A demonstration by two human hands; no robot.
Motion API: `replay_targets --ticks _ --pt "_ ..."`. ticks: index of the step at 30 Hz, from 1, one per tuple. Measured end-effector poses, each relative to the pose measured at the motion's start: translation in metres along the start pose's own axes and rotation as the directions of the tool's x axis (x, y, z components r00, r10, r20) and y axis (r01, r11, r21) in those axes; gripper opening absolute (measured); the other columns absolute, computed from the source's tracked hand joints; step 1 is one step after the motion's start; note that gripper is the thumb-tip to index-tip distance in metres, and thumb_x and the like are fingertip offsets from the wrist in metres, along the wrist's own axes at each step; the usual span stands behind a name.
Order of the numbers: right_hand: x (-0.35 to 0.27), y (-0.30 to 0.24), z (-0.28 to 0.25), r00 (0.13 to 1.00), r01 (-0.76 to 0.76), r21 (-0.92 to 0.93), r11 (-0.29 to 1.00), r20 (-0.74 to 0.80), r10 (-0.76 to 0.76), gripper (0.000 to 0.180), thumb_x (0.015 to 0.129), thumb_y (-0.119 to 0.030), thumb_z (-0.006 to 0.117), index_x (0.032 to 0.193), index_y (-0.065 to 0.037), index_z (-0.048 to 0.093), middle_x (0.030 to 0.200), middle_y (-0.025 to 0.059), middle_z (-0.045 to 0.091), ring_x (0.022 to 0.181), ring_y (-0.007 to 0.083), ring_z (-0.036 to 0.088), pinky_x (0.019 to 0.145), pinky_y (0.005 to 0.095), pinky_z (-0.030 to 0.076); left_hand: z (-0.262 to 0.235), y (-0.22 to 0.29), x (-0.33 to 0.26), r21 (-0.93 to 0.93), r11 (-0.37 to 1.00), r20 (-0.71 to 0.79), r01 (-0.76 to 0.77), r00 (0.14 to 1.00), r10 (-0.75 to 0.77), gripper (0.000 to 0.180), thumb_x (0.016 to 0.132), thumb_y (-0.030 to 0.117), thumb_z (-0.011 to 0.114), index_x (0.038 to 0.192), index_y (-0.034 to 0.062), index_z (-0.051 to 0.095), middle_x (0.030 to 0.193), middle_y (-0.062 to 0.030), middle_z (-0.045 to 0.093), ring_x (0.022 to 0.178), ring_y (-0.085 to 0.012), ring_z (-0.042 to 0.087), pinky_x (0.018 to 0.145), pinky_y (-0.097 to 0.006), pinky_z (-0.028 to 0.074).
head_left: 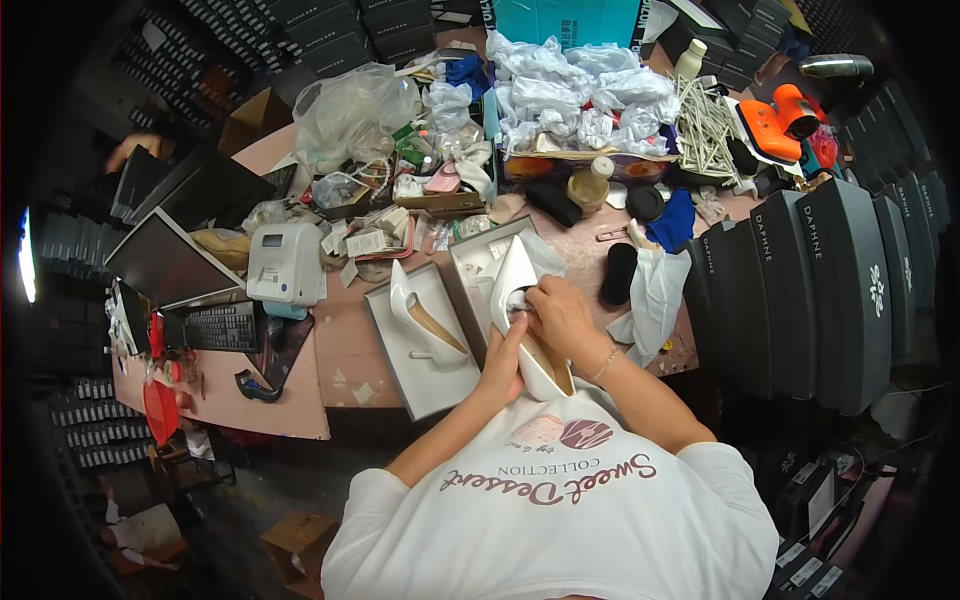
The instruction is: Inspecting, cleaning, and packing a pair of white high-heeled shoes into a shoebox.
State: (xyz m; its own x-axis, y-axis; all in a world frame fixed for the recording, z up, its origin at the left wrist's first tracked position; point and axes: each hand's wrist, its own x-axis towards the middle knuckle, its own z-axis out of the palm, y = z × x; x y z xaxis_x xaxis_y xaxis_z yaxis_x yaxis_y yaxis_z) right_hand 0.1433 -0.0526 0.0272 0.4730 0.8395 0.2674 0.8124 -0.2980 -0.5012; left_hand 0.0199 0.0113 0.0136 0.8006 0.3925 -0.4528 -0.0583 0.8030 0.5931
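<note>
Your left hand (pixel 500 374) grips that smooth white pointed-toe pump (pixel 513 266) mid-frame, right hand (pixel 564 316) pinching crumpled white stuffing (pixel 516 300); pump's probably light, stiff, kinda slick, so hold the sides.

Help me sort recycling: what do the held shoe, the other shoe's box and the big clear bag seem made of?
Held shoe: leather or a synthetic; smooth, white, with a soft sheen that leaves it open.
Box: probably cardboard; matte grey, thin straight walls.
Bag: likely thin plastic film; see-through, creased, with shiny highlights.
</note>
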Motion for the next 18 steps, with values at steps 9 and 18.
replay_targets --ticks 9,18 --pt "0.025 0.014 0.000 0.958 -0.282 0.419 0.863 0.164 0.234 0.074 0.067 -0.018 0.074 0.130 -0.003 0.039 0.088 0.0214 0.062 0.076 0.0344 0.062 0.071 0.0371 0.048 0.004 0.002 0.005 0.054 0.998 0.042 -0.022 0.999 0.019 0.045 0.089 0.017 0.055 0.128 0.0115 0.032 0.115 -0.0081 0.048 0.103 -0.0194 0.053 0.087 -0.036 0.046" --pt "0.004 0.008 0.020 0.959 -0.236 0.637 0.734 0.275 0.070 0.085 0.077 -0.028 0.069 0.139 0.004 0.020 0.122 0.0266 0.049 0.106 0.0341 0.056 0.089 0.0359 0.044 -0.007 0.032 0.018 -0.052 0.987 -0.054 -0.155 0.987 0.152 0.053 0.096 0.043 0.039 0.136 0.0097 0.029 0.129 -0.0064 0.042 0.119 -0.0178 0.041 0.098 -0.033 0.035"
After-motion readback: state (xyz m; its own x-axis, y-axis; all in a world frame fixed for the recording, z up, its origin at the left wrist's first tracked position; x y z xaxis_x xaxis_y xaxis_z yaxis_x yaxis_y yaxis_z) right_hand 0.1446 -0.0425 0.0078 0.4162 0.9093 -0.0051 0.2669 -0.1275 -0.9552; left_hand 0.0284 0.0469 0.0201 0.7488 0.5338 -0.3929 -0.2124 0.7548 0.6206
